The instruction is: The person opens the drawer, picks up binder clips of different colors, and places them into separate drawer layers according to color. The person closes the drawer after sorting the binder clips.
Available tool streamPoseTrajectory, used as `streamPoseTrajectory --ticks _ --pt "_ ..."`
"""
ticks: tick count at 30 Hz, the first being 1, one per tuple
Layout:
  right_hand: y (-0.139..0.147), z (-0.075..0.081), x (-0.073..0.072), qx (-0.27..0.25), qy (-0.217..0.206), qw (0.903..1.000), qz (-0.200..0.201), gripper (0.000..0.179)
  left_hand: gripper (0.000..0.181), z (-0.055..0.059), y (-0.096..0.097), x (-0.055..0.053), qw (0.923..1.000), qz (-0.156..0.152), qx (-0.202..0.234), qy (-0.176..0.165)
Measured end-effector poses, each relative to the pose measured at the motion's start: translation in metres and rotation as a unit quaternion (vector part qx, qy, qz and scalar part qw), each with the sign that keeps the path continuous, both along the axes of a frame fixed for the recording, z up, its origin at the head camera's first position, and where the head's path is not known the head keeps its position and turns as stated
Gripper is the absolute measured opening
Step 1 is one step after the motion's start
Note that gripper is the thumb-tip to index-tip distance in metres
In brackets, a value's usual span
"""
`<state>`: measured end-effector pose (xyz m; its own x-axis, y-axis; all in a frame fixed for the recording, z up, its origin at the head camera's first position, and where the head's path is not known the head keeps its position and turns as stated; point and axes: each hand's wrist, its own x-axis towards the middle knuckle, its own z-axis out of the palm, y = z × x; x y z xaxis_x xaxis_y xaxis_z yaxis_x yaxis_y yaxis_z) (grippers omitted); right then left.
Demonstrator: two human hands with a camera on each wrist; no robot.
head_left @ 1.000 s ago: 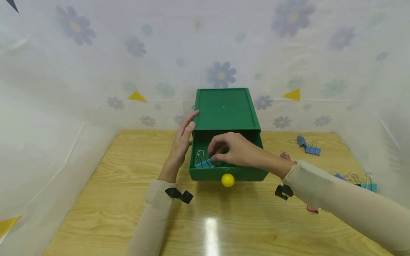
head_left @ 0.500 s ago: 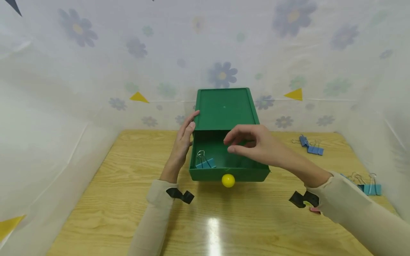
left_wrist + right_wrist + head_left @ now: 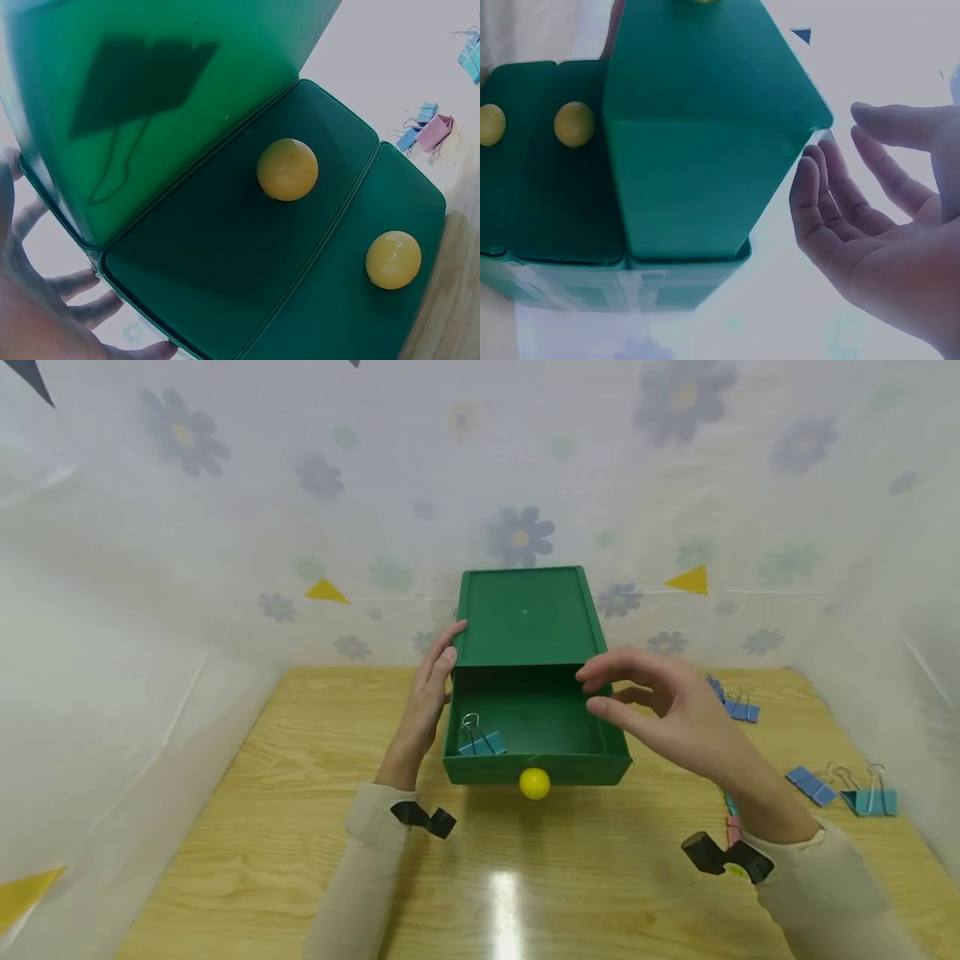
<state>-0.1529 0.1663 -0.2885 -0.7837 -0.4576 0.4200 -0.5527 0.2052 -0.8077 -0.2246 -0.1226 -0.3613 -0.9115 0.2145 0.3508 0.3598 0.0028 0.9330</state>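
A green drawer cabinet (image 3: 528, 614) stands on the wooden table with its top drawer (image 3: 480, 771) pulled out, a yellow knob (image 3: 535, 783) on the front. One blue binder clip (image 3: 483, 744) lies in the drawer's front left corner; its dark outline shows through the drawer bottom in the left wrist view. Flat against the cabinet's left side rests my left hand (image 3: 423, 702), fingers extended. My right hand (image 3: 682, 714) hovers at the drawer's right edge, fingers loosely bent and nothing between them. Two closed drawers (image 3: 217, 247) sit below, each with a yellow knob.
On the table's right side lie more binder clips: blue ones (image 3: 742, 710) at the back, another blue clip (image 3: 812, 785) beside a teal clip (image 3: 870, 802). A pink clip (image 3: 732, 831) is partly covered by my right wrist. A flowered curtain (image 3: 375, 485) hangs behind.
My right hand has withdrawn from inside the drawer, moving right past its edge, and its fingers have spread apart. The blue clip in the drawer and my left hand stay put.
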Motion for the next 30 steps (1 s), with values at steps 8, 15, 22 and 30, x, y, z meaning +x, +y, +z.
streamPoseTrajectory --ticks 8,15,22,30 --pt "0.020 -0.017 0.012 -0.048 -0.007 0.9968 -0.064 0.038 0.045 -0.001 -0.001 0.002 0.9999 0.003 -0.010 -0.004" --pt "0.041 -0.028 0.019 -0.103 -0.022 0.9904 -0.089 0.034 0.044 -0.014 -0.004 -0.009 0.9999 0.003 -0.004 -0.008" --pt "0.063 -0.034 0.014 -0.133 0.016 0.9832 -0.124 0.032 0.045 -0.019 -0.008 -0.015 0.9999 0.010 -0.002 -0.007" --pt "0.089 -0.046 0.006 -0.110 0.009 0.9715 -0.210 0.034 0.045 -0.020 -0.009 -0.014 0.9996 0.026 -0.010 -0.002"
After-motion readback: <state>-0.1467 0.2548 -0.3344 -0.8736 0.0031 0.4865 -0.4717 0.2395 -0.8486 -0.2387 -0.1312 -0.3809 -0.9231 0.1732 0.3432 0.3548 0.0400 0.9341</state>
